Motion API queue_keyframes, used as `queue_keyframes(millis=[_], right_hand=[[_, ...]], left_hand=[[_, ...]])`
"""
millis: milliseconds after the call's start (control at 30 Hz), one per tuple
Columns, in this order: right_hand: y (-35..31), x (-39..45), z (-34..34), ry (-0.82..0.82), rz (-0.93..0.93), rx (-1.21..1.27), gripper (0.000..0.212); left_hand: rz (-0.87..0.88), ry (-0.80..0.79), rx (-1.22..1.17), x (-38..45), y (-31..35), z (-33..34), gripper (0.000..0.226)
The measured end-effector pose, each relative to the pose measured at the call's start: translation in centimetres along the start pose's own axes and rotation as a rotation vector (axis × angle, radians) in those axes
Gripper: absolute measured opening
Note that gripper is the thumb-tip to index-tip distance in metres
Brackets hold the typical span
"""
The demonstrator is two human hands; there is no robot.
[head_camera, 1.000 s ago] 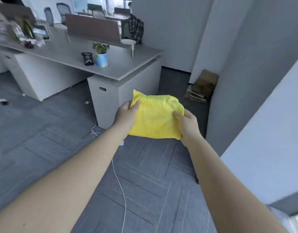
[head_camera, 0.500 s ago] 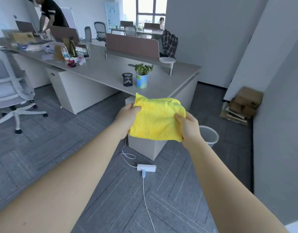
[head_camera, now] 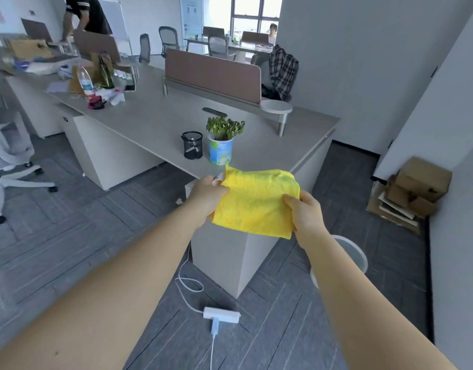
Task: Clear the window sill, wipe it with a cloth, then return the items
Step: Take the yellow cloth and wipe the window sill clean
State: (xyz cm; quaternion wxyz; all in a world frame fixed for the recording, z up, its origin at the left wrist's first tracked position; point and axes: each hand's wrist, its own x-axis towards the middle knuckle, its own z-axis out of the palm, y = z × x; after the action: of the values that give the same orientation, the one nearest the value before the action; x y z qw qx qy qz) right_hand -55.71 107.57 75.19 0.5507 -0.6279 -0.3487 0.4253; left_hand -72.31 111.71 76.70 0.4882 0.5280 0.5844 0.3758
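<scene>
So, going across:
Swivel chair: white office chair (head_camera: 5,166) at the far left on the grey carpet.
Clutter: clear plastic water bottle (head_camera: 85,82) and a dark green glass bottle (head_camera: 106,73) on the long grey desk (head_camera: 155,121).
Desk corner: black mesh pen cup (head_camera: 192,145) just beside a small leafy plant in a blue-green printed pot (head_camera: 221,145).
Left hand: left hand (head_camera: 207,194) pinches the left edge of the cloth, fingers closed on it.
Cloth: folded yellow microfibre cloth (head_camera: 256,201) held up in the air in front of the desk corner, stretched between both hands.
Right hand: right hand (head_camera: 304,212) clamped on the cloth's right edge, thumb on top.
Floor: white power strip (head_camera: 221,315) with its cable, white round bin (head_camera: 355,255) behind the right forearm.
Far right: stacked brown cardboard boxes (head_camera: 414,190) against the wall.
</scene>
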Motion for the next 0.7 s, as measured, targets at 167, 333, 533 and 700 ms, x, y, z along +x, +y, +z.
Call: queue_keyframes(millis=[167, 333, 533, 700], right_hand=[[1.7, 8.4, 2.1, 0.011, 0.032, -0.023, 0.019], [5.0, 16.7, 6.1, 0.115, 0.11, -0.018, 0.03], [9.1, 25.1, 11.1, 0.271, 0.243, -0.092, 0.031], [11.4, 30.0, 13.1, 0.367, 0.321, -0.211, 0.027]], left_hand=[[0.012, -0.009, 0.111, 10.0, -0.8, 1.2, 0.007], [0.017, -0.053, 0.182, 21.4, -3.8, 2.5, 0.03], [-0.028, -0.19, 0.291, 33.5, -7.7, 3.3, 0.031], [-0.031, -0.319, 0.325, 39.6, -9.8, 4.4, 0.017]])
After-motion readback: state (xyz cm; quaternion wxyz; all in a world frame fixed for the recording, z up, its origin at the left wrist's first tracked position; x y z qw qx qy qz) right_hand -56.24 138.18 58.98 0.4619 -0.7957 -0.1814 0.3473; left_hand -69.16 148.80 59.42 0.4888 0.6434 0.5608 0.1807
